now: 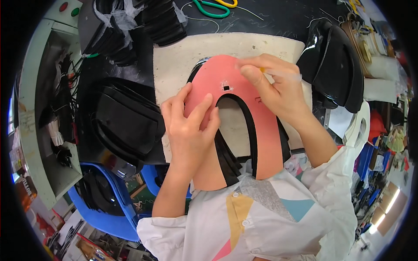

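A pink horseshoe-shaped template (267, 130) lies over black curved pieces (225, 150) of a similar outline, whose edges show along its inner curve. Near the top of the inner curve, the template has a small square hole surrounded by clear tape. My left hand (188, 119) rests on its left side, fingers spread and pressing down. In a pinch, my right hand (278, 87) holds a slim translucent pen (284, 75) at the template's upper right edge. Its tip is hidden by my fingers. The template's legs reach toward my shirt.
Underneath is a pale board (174, 54) on a black table. Black shaped pieces lie stacked to the left (124, 117), and glossy ones to the right (335, 63). Green-handled scissors (211, 9) lie at the back. A blue chair (104, 219) with black pieces stands lower left.
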`<state>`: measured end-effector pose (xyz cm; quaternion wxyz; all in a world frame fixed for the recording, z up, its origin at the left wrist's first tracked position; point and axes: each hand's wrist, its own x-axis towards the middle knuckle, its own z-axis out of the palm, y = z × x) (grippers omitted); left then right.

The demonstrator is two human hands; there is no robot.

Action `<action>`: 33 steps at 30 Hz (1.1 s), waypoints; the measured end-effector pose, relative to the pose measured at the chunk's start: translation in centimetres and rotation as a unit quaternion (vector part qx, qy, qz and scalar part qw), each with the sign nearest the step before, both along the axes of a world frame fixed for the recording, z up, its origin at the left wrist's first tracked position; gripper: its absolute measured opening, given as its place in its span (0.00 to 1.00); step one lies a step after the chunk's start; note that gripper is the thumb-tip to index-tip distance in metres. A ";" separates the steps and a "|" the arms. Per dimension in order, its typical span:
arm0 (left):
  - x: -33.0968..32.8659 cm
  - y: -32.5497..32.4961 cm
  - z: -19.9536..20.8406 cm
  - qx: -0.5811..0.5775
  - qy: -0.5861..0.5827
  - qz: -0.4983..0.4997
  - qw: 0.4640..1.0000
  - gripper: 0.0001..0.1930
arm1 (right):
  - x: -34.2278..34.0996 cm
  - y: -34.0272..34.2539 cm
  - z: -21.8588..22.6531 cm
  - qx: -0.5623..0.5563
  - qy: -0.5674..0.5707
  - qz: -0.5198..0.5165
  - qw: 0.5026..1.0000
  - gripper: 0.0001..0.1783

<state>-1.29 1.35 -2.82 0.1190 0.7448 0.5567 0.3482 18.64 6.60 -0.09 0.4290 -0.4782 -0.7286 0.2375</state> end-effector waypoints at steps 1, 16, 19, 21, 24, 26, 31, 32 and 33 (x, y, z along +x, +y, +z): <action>0.1 0.0 0.0 0.003 -0.002 -0.004 1.000 0.16 | -0.3 -0.3 0.1 -0.027 0.015 0.011 0.999 0.08; -0.1 0.0 0.1 -0.008 -0.015 -0.005 1.000 0.17 | -1.3 -0.1 -0.9 -0.056 -0.021 0.006 0.998 0.09; -0.7 -0.1 0.9 -0.092 -0.063 -0.007 0.994 0.19 | -0.3 1.2 -2.0 0.030 -0.065 -0.055 0.996 0.10; -1.1 0.3 1.1 -0.108 -0.066 -0.015 0.992 0.20 | 2.0 1.0 -2.5 -0.121 -0.088 -0.021 0.989 0.10; -1.5 0.5 1.0 -0.082 -0.033 -0.013 0.996 0.21 | 5.9 3.1 -3.5 0.014 0.030 -0.251 0.968 0.11; -1.2 0.3 0.9 -0.034 0.023 -0.006 0.999 0.22 | 9.5 3.8 -1.0 -0.020 0.165 -0.342 0.925 0.11; 0.4 -0.3 1.1 0.081 0.112 0.031 0.990 0.21 | 14.1 3.8 1.2 0.071 0.414 -0.280 0.863 0.09; 0.3 -0.3 0.6 0.095 0.102 0.029 0.990 0.20 | 14.1 3.7 1.4 0.070 0.438 -0.259 0.858 0.08; 0.2 -0.3 0.3 0.110 0.094 0.027 0.989 0.20 | 13.7 3.6 1.7 0.070 0.463 -0.238 0.851 0.08</action>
